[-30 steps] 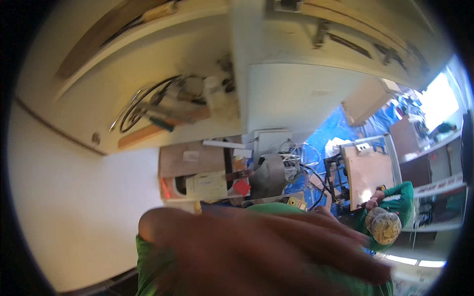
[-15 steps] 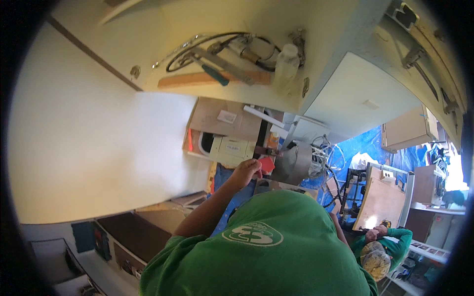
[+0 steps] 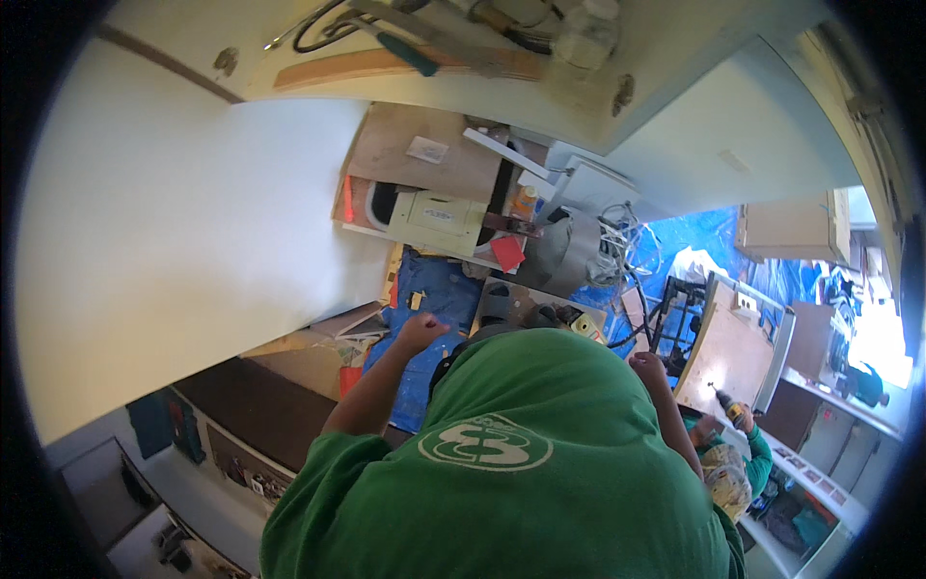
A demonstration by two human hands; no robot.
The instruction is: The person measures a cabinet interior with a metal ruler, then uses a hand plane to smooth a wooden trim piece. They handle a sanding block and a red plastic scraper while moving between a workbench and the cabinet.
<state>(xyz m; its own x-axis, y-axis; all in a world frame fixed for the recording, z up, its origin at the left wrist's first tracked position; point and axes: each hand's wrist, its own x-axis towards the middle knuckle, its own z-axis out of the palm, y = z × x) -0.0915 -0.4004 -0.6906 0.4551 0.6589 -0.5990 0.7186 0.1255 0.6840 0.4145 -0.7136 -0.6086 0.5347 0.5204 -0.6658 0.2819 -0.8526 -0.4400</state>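
The view looks straight down on a green shirt [image 3: 521, 463] with a white round emblem, and both bare arms reach out from it. My left hand [image 3: 421, 333] is curled into a fist above a blue-covered surface [image 3: 439, 289], with nothing visible in it. A small red square piece [image 3: 507, 253] lies apart from it, beside a grey metal machine [image 3: 559, 256]. My right hand [image 3: 648, 368] is also curled, close to the edge of an upright wooden panel [image 3: 725, 352]. Its palm is hidden.
A cream machine housing [image 3: 436, 220] and a cardboard sheet [image 3: 424, 154] lie beyond the blue surface. Tools and cables [image 3: 405, 43] sit on a pale shelf. Another person in a green sleeve holds a drill [image 3: 725, 405] at the lower right. A large white board [image 3: 183, 232] fills the left.
A hand that covered the lens a second ago has gone. The view has swung, and my left hand has drawn away from the red piece toward the shirt.
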